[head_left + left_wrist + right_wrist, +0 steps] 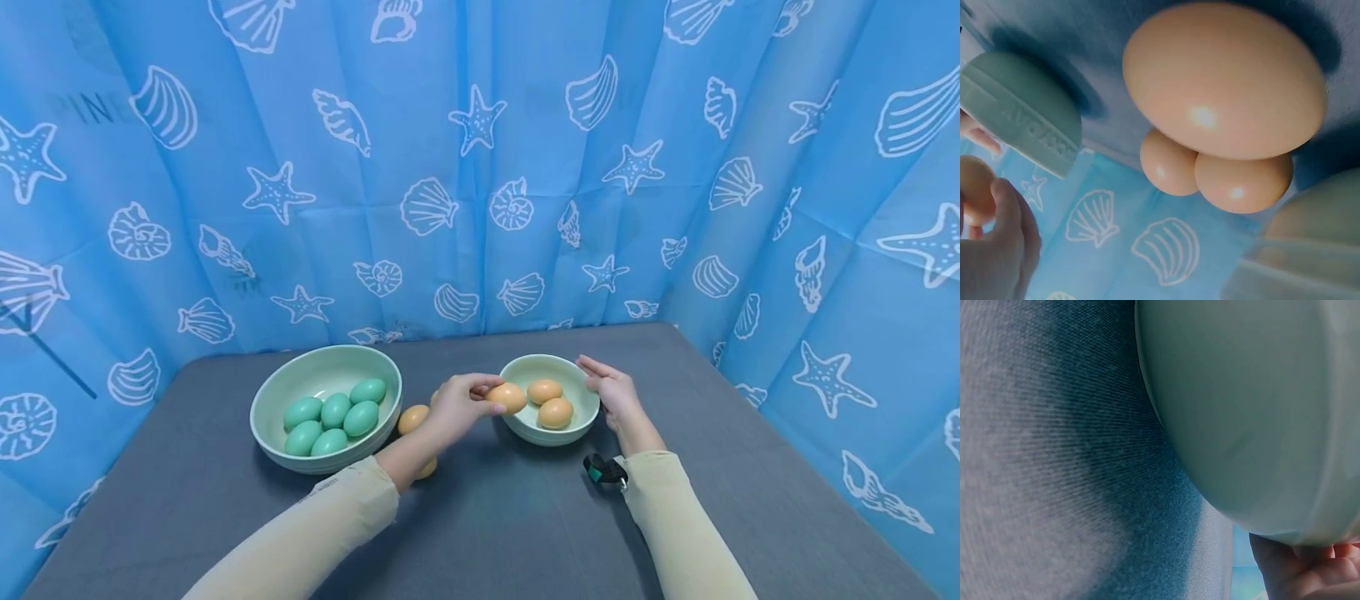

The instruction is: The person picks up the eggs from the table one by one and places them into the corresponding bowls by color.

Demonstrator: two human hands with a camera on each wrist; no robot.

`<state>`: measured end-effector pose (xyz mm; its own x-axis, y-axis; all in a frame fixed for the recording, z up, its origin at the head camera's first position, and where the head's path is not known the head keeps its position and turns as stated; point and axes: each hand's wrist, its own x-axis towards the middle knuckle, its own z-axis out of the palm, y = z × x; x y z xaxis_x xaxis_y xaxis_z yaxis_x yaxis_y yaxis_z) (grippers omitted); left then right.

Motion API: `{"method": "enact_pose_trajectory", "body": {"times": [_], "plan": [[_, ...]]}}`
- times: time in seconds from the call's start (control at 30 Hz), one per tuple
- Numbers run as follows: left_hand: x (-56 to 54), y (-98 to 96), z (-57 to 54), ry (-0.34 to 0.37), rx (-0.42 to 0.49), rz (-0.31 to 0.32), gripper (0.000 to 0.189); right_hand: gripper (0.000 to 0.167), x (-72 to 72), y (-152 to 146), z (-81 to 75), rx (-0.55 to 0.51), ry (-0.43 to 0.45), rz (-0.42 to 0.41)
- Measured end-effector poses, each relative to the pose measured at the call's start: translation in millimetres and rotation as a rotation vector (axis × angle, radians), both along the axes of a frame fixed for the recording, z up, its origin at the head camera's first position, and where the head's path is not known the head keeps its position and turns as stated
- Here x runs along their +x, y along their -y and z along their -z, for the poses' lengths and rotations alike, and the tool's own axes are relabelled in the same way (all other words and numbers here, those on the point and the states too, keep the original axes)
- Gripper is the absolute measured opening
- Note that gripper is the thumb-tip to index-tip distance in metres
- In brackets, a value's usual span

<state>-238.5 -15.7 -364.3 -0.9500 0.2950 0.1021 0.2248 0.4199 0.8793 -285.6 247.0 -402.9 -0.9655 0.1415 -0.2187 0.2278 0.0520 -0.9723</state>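
My left hand [452, 407] pinches a light-brown egg [507, 398] between thumb and fingers, at the left rim of the small pale-green bowl [551, 437]. Inside that bowl lie two more brown eggs [556, 412]. On the bowl's far right side, my right hand [617, 395] touches the rim with its fingers extended. The right wrist view shows the bowl's outer wall [1241, 425] close up, with fingers [1285, 565] against its edge. Beneath my left forearm, brown eggs [1225, 81] rest on the table, partly hidden in the head view.
A larger pale-green bowl [270, 442] with several green eggs [335, 410] stands at the left, beside the loose brown eggs. A black strap [604, 469] hangs at the right wrist. Behind the grey table [510, 533] hangs a blue curtain [480, 233] with shell prints.
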Motion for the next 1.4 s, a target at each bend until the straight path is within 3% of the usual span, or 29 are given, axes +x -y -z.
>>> {"method": "enact_pose_trajectory", "body": {"times": [0.13,0.4,0.7,1.13,1.4], "plan": [[-6.1,-6.1,-1.5,-0.011,-0.001,0.065,0.037,0.049,-0.4,0,1.2,-0.004,-0.005,-0.002],[-11.6,-24.3,-2.6,-0.074,-0.089,0.104,0.036,0.05,-1.4,0,2.1,-0.004,-0.006,0.005],[-24.7,-41.7,9.5,-0.147,-0.101,0.171,0.035,0.049,-2.4,-1,2.3,-0.007,-0.009,0.014],[-29.1,-60.7,20.6,-0.096,-0.109,0.214,0.035,0.049,-1.3,1,1.0,0.008,-0.01,0.011],[-31.6,-69.0,25.7,-0.096,-0.173,0.255,0.034,0.048,-1.5,1,0.6,-0.004,-0.001,0.015]]}}
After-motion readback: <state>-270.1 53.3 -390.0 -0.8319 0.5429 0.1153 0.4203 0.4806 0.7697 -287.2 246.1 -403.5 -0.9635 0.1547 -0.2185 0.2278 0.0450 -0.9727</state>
